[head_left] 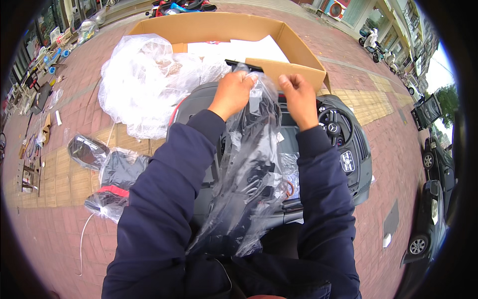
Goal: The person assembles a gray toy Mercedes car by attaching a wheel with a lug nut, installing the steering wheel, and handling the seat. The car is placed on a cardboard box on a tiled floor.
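Note:
My left hand (pixel 233 93) is closed round the top of a clear plastic bag (pixel 251 144). Inside the bag is a long black part whose exact kind I cannot make out; it hangs down toward my lap. Right of the bag's top, my right hand (pixel 300 98) is closed with thumb and fingers drawn together; whatever it may pinch is too small or hidden. Beneath both arms stands a dark grey ride-on toy car (pixel 361 164), with a black steering wheel (pixel 336 127) on its right side. The bag and my forearms cover much of the car's middle.
Beyond the car lies a large open cardboard box (pixel 219 22) with white sheets inside. Crumpled plastic wrap (pixel 137 84) spills beside it. Bagged black parts (pixel 122 169) lie on the paving at left, near scattered goods (pixel 45 99). Parked cars (pixel 430 214) line the right.

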`<state>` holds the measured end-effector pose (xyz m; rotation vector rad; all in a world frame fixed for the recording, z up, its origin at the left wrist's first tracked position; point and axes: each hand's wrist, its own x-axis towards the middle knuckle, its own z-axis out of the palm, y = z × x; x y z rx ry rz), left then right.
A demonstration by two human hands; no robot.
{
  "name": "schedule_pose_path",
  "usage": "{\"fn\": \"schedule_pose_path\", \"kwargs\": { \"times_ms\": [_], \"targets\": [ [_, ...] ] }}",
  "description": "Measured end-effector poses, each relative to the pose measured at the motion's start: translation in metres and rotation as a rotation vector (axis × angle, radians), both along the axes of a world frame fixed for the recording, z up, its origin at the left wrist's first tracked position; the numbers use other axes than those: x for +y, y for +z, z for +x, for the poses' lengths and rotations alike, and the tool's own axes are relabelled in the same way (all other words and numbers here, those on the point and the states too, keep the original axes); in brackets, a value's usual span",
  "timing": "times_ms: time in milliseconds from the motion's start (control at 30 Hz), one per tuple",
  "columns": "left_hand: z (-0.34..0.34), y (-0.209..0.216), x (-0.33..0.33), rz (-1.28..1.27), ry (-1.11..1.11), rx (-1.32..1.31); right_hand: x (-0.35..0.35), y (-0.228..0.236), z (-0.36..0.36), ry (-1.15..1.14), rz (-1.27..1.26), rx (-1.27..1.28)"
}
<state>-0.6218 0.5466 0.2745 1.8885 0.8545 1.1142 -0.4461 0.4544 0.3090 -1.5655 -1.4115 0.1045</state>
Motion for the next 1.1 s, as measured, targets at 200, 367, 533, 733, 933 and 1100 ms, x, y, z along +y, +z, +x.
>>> {"fn": "schedule_pose_path", "kwargs": {
  "times_ms": [200,367,533,733,933,1100],
  "targets": [
    [0.008,-0.013,-0.003,-0.107,-0.084,-0.036,-0.028,-0.023,-0.044,0.062,-0.296,-0.349],
    [0.012,-0.003,-0.015,-0.088,-0.154,-0.037,-0.013,-0.03,-0.05,-0.205,-0.425,-0.359],
    [0.001,0.008,-0.028,0.031,-0.143,0.054,-0.017,-0.029,-0.031,-0.438,-0.399,-0.334],
    [-0.022,0.021,-0.031,-0.043,-0.178,0.14,-0.041,-0.032,0.016,-0.367,-0.264,-0.189],
    [-0.026,0.033,-0.018,-0.026,-0.095,0.018,-0.052,-0.034,0.03,-0.029,-0.142,0.43],
    [-0.029,0.026,-0.018,-0.062,-0.036,-0.027,-0.035,-0.037,0.021,0.195,-0.358,0.918]
  ]
}}
